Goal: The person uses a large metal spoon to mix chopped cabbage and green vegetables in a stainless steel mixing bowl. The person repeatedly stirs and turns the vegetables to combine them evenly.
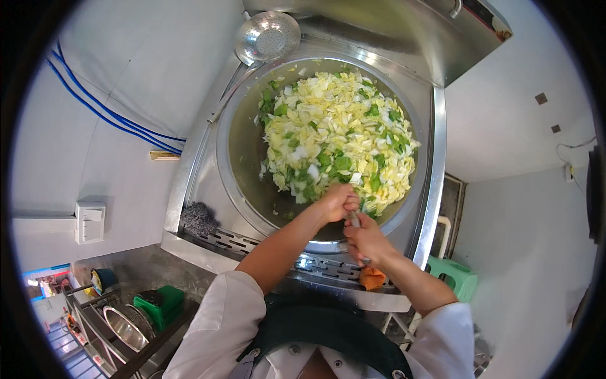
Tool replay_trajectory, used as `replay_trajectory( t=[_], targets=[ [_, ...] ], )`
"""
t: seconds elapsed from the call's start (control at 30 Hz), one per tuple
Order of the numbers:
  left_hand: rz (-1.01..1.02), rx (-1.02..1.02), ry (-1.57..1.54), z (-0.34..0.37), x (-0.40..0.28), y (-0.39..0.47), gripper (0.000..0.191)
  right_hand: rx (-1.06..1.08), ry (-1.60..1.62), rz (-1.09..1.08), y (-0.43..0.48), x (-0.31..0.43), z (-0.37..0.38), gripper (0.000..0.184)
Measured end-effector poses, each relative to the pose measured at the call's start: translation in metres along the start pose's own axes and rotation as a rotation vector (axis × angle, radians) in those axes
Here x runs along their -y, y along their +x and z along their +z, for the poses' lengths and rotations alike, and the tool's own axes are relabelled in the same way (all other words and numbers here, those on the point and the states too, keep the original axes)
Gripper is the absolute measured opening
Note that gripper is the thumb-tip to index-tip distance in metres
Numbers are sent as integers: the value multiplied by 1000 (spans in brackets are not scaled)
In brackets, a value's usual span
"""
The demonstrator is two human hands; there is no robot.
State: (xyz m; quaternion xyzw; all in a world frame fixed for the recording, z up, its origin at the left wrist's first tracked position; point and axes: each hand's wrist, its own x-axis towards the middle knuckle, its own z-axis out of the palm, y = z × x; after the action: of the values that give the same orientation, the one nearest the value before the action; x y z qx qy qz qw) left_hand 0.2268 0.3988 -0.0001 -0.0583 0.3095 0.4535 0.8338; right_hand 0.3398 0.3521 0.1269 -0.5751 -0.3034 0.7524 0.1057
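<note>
A very large metal wok holds a heap of chopped cabbage, pale yellow and white with green leaf pieces. Both of my hands are closed around one tool handle above the wok's near side. My left hand grips farther up, at the edge of the cabbage. Lower down, my right hand holds the same handle over the near rim, and the handle's end pokes out below it. The tool's working end is hidden by my left hand and the cabbage.
A perforated metal skimmer rests at the wok's far left, its long handle along the rim. A grey scouring pad and an orange cloth lie by the slotted front drain. A green plastic stool stands right, and a metal basin left.
</note>
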Motion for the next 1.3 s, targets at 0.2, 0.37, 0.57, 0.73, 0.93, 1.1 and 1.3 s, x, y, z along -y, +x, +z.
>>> replay_trajectory(
  t=[0.2,0.37,0.57,0.73,0.93,1.1,1.3],
  targets=[
    [-49,-26,16,-9,-23,-20,19,17,-157,-176,-4,-32,6,24],
    [161,0,316,24,12,-65,5,14,-155,-259,-49,-49,-14,26],
    [1379,-118,1486,43,35,-109,35,-289,-775,-506,-97,-58,-41,52],
    [1355,265,1955,74,23,-64,27,-515,-970,-754,-80,-35,-72,55],
    [1254,592,1979,135,-16,67,22,-759,-1174,-714,-48,18,-112,59],
    [815,453,2407,119,-73,106,26,-262,-889,-411,17,90,-117,59],
    [706,227,2336,68,-58,46,46,-10,-1183,-545,1,82,-95,65]
  ],
)
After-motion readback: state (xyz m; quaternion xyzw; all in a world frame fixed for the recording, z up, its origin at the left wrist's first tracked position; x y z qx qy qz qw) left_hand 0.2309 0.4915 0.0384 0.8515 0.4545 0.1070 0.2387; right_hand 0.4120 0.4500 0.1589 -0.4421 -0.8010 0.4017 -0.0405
